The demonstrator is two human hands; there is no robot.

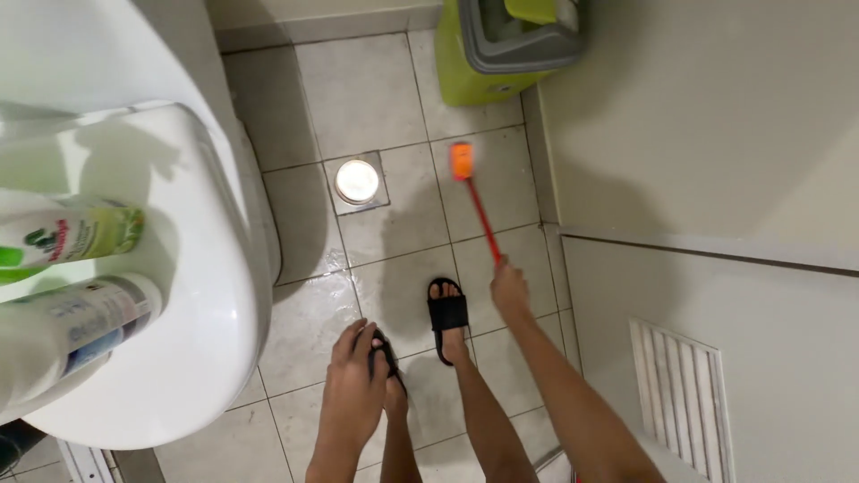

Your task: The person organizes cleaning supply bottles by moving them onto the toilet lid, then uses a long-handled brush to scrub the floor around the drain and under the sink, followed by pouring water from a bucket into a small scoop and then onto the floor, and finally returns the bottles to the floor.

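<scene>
My right hand (509, 291) is shut on the red handle of a long brush (477, 207), whose orange head rests on the wet grey floor tiles ahead of me. My left hand (352, 385) hangs with its fingers spread over my left foot and holds nothing. Both my feet wear black sandals (446, 314); the left one is partly hidden under my left hand.
A white toilet (210, 295) fills the left, with two cleaning bottles (76, 234) lying on its closed lid. A round floor drain (357, 182) sits in the tiles. A green bin with a grey lid (506, 46) stands at the back. A door with a vent (682, 398) is at right.
</scene>
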